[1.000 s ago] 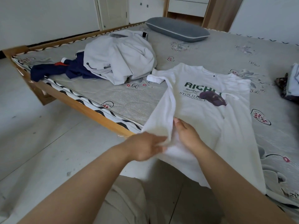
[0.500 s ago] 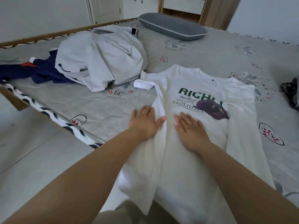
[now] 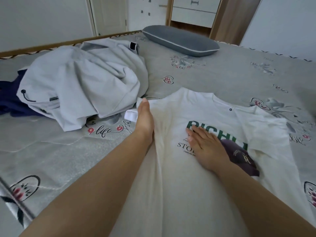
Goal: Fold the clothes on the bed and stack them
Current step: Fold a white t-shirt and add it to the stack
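- Grey patterned bed (image 3: pixel 230 74) carries a white T-shirt (image 3: pixel 179 185), lying flat near us, print up.
- Our left hand (image 3: pixel 144 117) lies edge-on with straight fingers along the shirt's folded left side.
- Our right hand (image 3: pixel 205 144) presses flat, fingers straight, on the print.
- Light grey garment (image 3: pixel 82 82) and dark blue garment (image 3: pixel 8 100) lie crumpled to the left.

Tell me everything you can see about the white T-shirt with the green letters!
The white T-shirt with green letters looks like soft thin cotton. It lies front-up on the grey patterned mattress, with a round neckline, a small dark dot below the collar and a purple picture under the letters. Its left side is folded inward. The left hand touches that shoulder edge; the right hand presses flat on the print.
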